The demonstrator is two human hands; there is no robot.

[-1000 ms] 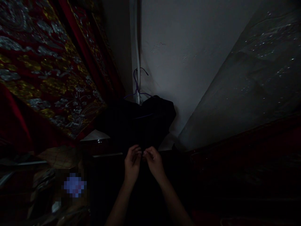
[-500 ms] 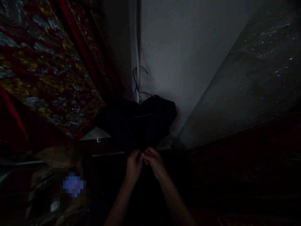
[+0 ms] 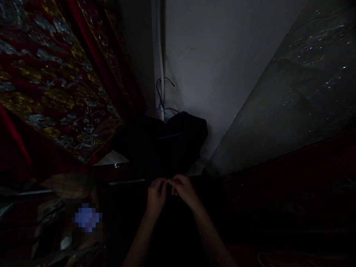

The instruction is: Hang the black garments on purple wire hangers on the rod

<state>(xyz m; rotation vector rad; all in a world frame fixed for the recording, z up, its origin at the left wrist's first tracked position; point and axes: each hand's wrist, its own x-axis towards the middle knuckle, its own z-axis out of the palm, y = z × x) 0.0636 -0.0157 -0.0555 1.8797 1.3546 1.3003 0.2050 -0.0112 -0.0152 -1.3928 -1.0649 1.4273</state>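
A black garment (image 3: 186, 142) hangs on a thin purple hanger (image 3: 160, 102) hooked at a pale upright strip. Its lower part fades into darkness. My left hand (image 3: 157, 194) is closed in a pinch at the middle of the garment's front. Right beside it, my right hand (image 3: 182, 189) pinches the same spot, thumb and forefinger meeting the left fingertips. Any small part between the fingertips is too dark to make out.
Red cloth with gold and silver embroidery (image 3: 55, 81) hangs at the left. A sheer sparkling sheet (image 3: 300, 92) slopes along the right, before a grey wall (image 3: 217, 48). At lower left, a blurred-out bluish patch (image 3: 86, 217) lies among dim clutter.
My hands stay at the garment's front with only slight finger shifts. The left hand has moved a little to the left. The garment and hanger hang almost as before.
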